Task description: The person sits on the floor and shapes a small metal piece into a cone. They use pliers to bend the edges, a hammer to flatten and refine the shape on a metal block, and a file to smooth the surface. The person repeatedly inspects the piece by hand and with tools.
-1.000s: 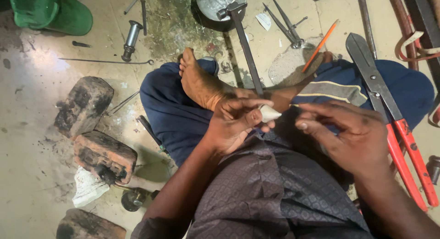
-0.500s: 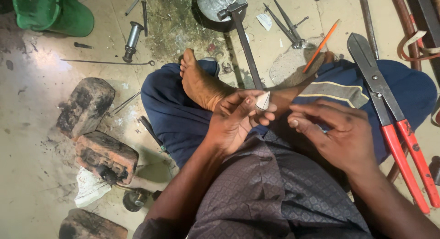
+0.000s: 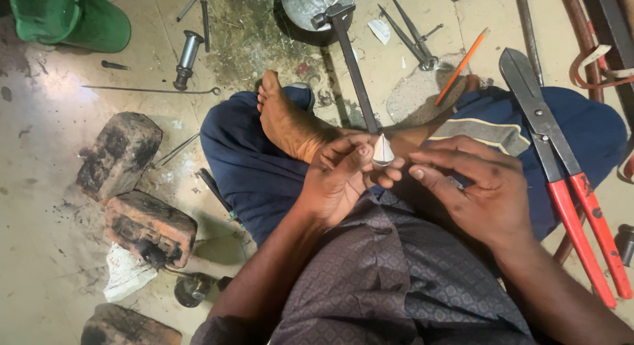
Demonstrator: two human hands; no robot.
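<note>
Your left hand has its grip closed on a small pale piece of sheet metal, folded or cut to a point, pinched between thumb and fingertips and held upright over your crossed legs. Your right hand sits just beside it with its fingers curled and its grip loosely closed; it appears to hold nothing, though the inner side of the fingers is hidden and I cannot rule out a small item there. The metal piece is therefore in hand, above your lap, not on the floor. As a judgement, the piece looks already cut and partly shaped, and what remains is fine forming or checking by hand; no tool is engaged with it. Outward from the hands: a long-handled hammer lies on the floor with its handle running toward your bare foot. Red-handled metal shears rest across your right thigh and the floor, untouched. A pair of dividers and an orange pencil lie beyond your knees. To your left are dark, scorched blocks, a thin metal rod and a green bucket on its side.
</note>
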